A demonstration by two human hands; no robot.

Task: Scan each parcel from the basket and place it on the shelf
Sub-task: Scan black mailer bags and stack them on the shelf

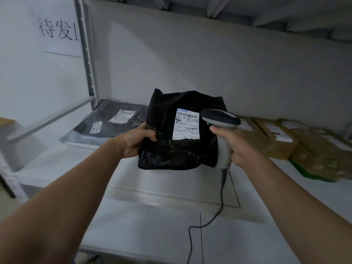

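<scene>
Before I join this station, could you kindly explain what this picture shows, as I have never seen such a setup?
No machine here: one camera worn on a person's head looks forward and down at their bare hands. The left hand grips the edge of a black parcel, its white label facing the camera. The right hand holds a corded barcode scanner beside that label. On the white shelf lie a grey parcel to the left and brown parcels to the right.
</scene>
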